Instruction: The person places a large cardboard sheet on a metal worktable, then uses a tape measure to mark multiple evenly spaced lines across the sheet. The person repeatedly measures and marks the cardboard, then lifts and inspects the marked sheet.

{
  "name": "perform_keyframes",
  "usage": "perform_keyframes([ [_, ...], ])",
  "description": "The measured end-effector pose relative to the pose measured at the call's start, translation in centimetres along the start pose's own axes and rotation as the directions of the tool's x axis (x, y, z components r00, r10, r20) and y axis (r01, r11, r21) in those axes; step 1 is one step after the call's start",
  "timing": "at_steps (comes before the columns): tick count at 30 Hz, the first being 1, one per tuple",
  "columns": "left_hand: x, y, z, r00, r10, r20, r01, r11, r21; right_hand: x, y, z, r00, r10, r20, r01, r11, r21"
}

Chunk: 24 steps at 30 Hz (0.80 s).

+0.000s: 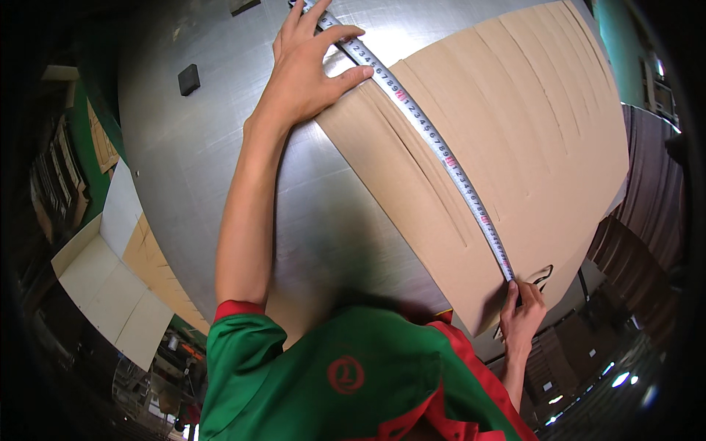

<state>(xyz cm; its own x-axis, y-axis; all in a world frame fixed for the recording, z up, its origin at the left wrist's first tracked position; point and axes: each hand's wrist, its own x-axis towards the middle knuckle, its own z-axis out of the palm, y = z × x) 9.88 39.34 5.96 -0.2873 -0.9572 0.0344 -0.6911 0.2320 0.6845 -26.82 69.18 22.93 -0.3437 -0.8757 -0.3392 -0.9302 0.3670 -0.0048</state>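
Observation:
A metal tape measure [434,140] with dark numbers and red marks runs diagonally across a brown cardboard sheet [529,125]. At the far end, my left hand [305,77] has its fingers curved over the tape and its thumb beside it, by the sheet's edge. The tape's far tip lies at the picture's top edge and cannot be made out. My right hand [523,312] is closed on the tape's near end, low at the right; what lies inside its grip is mostly hidden. A black strap loop [544,275] sticks out beside it. Slits or creases line the cardboard.
Under the cardboard is a grey metal table [198,169], with a black block [189,79] on it and another dark block [244,6] at the far edge. Pale panels [110,287] stand at the left. Stacked brown sheets [651,176] are at the right.

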Motion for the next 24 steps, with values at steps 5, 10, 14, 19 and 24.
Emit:
perform_keyframes([
  [5,1.3,1.1,-0.8,0.998,0.028,0.056,-0.028,1.0,0.013,0.1,-2.4,-0.1,0.999,0.004,-0.041,-0.005,1.0,-0.011],
  [10,2.2,1.4,-1.0,0.992,0.03,0.122,-0.028,0.999,-0.02,0.5,-3.4,-0.5,1.0,0.003,-0.001,-0.003,1.0,0.0],
  [14,2.1,1.2,-1.1,0.99,0.039,0.138,-0.033,0.998,-0.046,1.0,-3.3,-0.8,0.999,-0.035,-0.001,0.035,0.999,0.001],
  [19,2.3,1.1,-1.6,0.987,0.027,0.158,-0.018,0.998,-0.061,1.4,-3.5,-1.1,0.999,-0.02,0.035,0.02,1.0,0.01],
  [24,2.3,1.1,-1.9,0.974,-0.039,0.224,0.05,0.998,-0.043,1.7,-3.8,-1.4,0.998,0.013,0.06,-0.015,0.999,0.028],
])
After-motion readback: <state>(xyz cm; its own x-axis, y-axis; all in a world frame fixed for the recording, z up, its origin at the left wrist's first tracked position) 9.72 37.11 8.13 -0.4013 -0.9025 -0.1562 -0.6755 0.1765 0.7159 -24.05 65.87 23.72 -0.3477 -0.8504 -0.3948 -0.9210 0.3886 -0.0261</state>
